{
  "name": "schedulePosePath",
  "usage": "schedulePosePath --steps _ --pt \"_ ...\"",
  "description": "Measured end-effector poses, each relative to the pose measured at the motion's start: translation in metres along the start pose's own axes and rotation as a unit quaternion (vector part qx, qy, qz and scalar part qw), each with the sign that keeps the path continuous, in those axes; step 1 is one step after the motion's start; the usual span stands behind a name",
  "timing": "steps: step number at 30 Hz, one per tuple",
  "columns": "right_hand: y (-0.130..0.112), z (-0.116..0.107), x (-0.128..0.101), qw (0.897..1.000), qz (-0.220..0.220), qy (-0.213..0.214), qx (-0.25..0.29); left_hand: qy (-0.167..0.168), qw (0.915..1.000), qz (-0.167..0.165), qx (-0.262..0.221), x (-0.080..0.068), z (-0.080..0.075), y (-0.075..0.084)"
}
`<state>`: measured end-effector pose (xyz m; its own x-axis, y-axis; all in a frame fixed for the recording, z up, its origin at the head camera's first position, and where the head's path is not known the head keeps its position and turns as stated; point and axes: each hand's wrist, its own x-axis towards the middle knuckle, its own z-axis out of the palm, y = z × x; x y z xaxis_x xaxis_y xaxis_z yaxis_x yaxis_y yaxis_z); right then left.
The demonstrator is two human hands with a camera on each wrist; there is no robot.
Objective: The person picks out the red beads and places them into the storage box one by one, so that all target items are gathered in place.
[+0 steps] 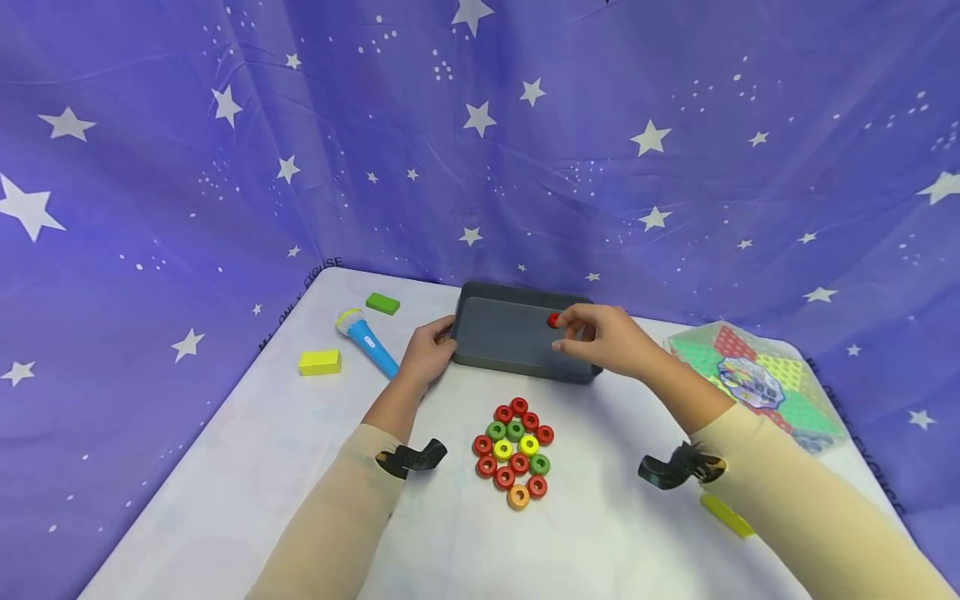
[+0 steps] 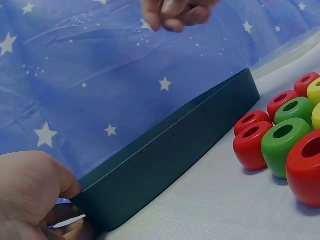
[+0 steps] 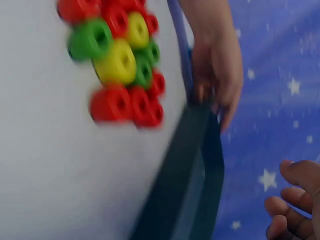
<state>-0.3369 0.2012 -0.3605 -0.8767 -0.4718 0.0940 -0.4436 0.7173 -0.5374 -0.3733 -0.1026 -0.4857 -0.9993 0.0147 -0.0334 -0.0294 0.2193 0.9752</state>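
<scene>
My left hand [image 1: 429, 354] grips the left end of a dark grey tray [image 1: 495, 329], its thumb at the rim in the left wrist view. Over the tray's right part hovers my right hand [image 1: 606, 337], thumb and index finger apart. Close by its index fingertip a red bead [image 1: 553, 320] shows against the tray floor. In the right wrist view the fingers [image 3: 295, 200] curve loosely with nothing between them. On the table in front of the tray sits a cluster of ring-shaped beads [image 1: 514, 430], red, green, yellow and one orange.
A blue toy microphone [image 1: 371, 343] lies left of the left hand, near a yellow block [image 1: 320, 362] and a green block [image 1: 383, 303]. To the right, a clear package [image 1: 757, 379] of coloured pieces lies behind the right forearm, and another yellow block [image 1: 727, 515] lies beside the sleeve.
</scene>
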Motion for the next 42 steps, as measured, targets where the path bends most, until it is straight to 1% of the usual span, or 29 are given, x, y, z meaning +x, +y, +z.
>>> schedulePosePath --steps 3,5,8,11,15,20,23,26,29,32,35,38,42 --pt "-0.009 0.016 -0.013 1.0 -0.008 -0.021 0.015 -0.003 1.0 0.0 0.0 0.002 -0.003 0.002" --pt "-0.009 0.029 -0.024 0.999 -0.013 -0.036 0.022 -0.004 1.0 -0.001 0.0 0.003 -0.004 0.002" --pt "-0.003 0.05 -0.04 0.998 -0.015 -0.054 0.039 -0.005 1.0 -0.006 0.002 0.003 -0.004 0.002" --pt "0.006 0.068 -0.056 0.997 -0.02 -0.063 0.04 -0.005 0.9999 -0.012 0.003 0.003 -0.003 0.002" --pt "0.016 0.084 -0.069 0.997 -0.047 -0.05 0.016 -0.006 0.9999 -0.014 0.003 0.004 -0.002 0.004" --pt "0.02 0.094 -0.074 0.996 -0.083 -0.022 -0.001 -0.007 0.9999 -0.011 0.006 0.005 -0.002 0.005" --pt "0.017 0.098 -0.073 0.996 -0.085 -0.02 -0.011 -0.01 0.9999 -0.009 0.004 0.003 -0.003 0.004" --pt "0.015 0.101 -0.074 0.996 -0.076 -0.026 -0.024 -0.014 0.9999 -0.009 0.001 0.002 -0.002 0.003" --pt "0.013 0.1 -0.075 0.997 -0.066 -0.034 -0.031 -0.015 0.9998 -0.011 -0.004 0.001 -0.001 0.001" --pt "0.011 0.09 -0.075 0.997 -0.063 -0.043 -0.026 -0.015 0.9998 -0.013 -0.007 0.001 0.0 0.0" --pt "0.011 0.072 -0.071 0.996 -0.073 -0.047 -0.014 -0.012 0.9998 -0.012 -0.004 0.0 0.0 0.001" --pt "0.013 0.05 -0.061 0.995 -0.082 -0.053 -0.013 -0.01 0.9999 -0.011 0.001 0.0 -0.001 0.002" --pt "0.012 0.021 -0.043 0.996 -0.068 -0.06 -0.02 -0.012 0.9999 -0.009 0.0 0.001 -0.001 0.003"
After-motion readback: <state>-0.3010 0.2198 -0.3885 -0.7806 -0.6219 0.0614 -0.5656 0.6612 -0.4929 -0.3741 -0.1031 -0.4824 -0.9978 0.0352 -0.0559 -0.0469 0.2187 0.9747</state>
